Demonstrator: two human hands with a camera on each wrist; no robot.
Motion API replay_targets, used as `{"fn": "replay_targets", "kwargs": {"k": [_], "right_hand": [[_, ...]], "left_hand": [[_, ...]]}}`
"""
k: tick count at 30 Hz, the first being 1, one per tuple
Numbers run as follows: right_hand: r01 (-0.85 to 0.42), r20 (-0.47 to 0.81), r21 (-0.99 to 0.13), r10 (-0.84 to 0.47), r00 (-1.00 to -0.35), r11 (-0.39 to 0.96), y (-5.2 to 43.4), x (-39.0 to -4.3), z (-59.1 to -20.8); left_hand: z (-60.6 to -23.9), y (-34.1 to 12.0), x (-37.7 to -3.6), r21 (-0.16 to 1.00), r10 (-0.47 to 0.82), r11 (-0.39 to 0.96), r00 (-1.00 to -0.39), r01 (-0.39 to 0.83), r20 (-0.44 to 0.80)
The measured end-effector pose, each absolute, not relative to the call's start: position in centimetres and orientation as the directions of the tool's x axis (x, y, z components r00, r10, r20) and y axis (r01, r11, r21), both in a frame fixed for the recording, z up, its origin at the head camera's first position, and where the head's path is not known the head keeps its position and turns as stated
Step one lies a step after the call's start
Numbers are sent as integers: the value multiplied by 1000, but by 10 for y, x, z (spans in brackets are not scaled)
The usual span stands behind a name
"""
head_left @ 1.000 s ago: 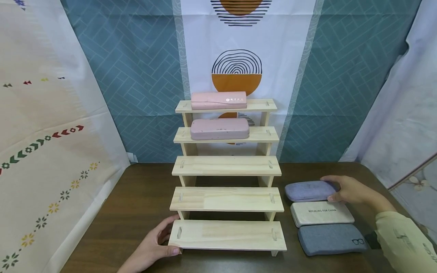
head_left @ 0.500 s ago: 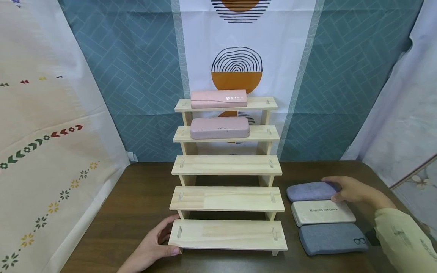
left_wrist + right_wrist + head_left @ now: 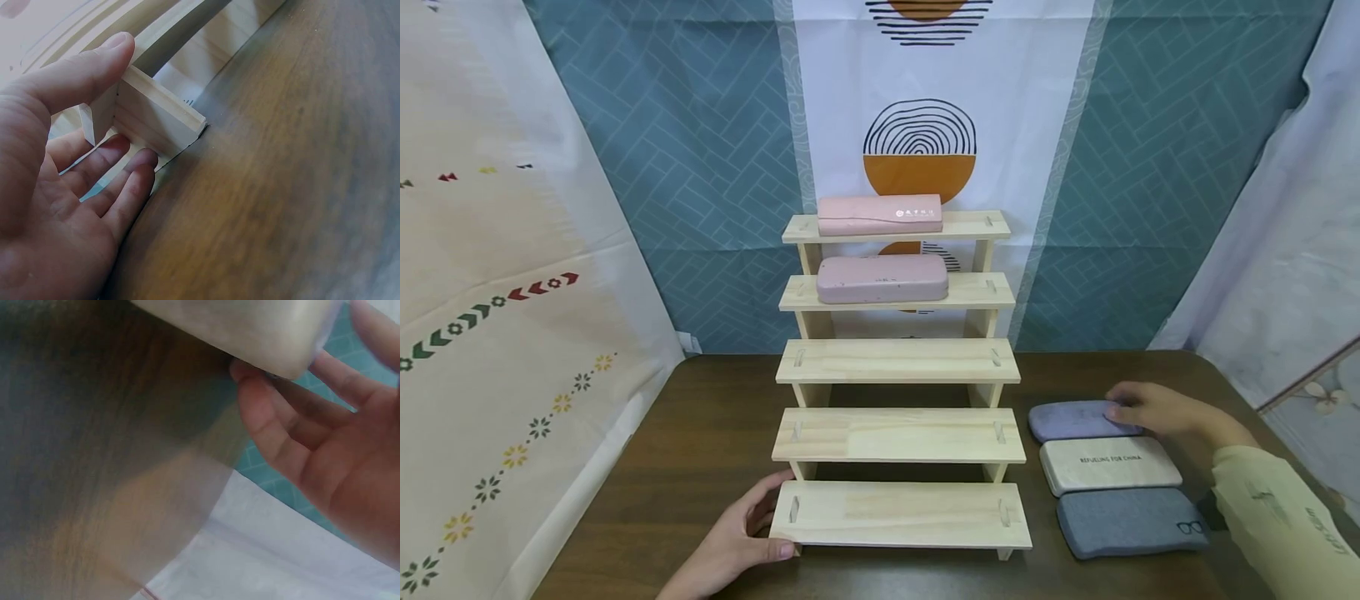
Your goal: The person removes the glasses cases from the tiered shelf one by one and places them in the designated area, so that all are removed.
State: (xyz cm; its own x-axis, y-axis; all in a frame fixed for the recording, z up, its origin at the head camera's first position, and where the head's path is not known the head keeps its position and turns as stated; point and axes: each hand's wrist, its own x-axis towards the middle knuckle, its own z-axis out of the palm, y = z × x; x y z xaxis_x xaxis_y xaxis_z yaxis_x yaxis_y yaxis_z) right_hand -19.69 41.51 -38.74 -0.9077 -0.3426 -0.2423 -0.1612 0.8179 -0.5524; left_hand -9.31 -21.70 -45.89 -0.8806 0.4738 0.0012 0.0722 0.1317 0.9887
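A wooden stepped rack (image 3: pixel 898 433) with several tiers stands mid-table. My left hand (image 3: pixel 772 515) grips the left corner of its bottom shelf (image 3: pixel 162 119), thumb on top and fingers (image 3: pixel 125 181) below. Right of the rack lie a purple case (image 3: pixel 1067 421), a white case (image 3: pixel 1108 465) and a grey-blue case (image 3: pixel 1131 521) in a row. My right hand (image 3: pixel 1131 410) holds the purple case's right end. In the right wrist view its fingers (image 3: pixel 281 431) curl under the case's end (image 3: pixel 250 325).
Two pink cases (image 3: pixel 880 215) (image 3: pixel 882 278) lie on the rack's top two tiers; the three lower tiers are bare. The dark wooden table (image 3: pixel 700 442) is bordered by patterned cloth backdrops at the left, back and right.
My right hand has slid a little left, further onto the purple case's end. The left hand and the rack have not moved.
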Motion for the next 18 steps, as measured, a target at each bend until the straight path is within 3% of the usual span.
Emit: {"fn": "replay_targets", "kwargs": {"k": [11,18], "right_hand": [[-180,-218,-541,-344,-913,821,415,-199,-389],[-223,-187,-463,-340,-922,858,414,-197,-388]], "left_hand": [[-459,-218,-93,987,479,122,-877,100,30],[-460,-218,-93,986,474,137,-880,94,18]]}}
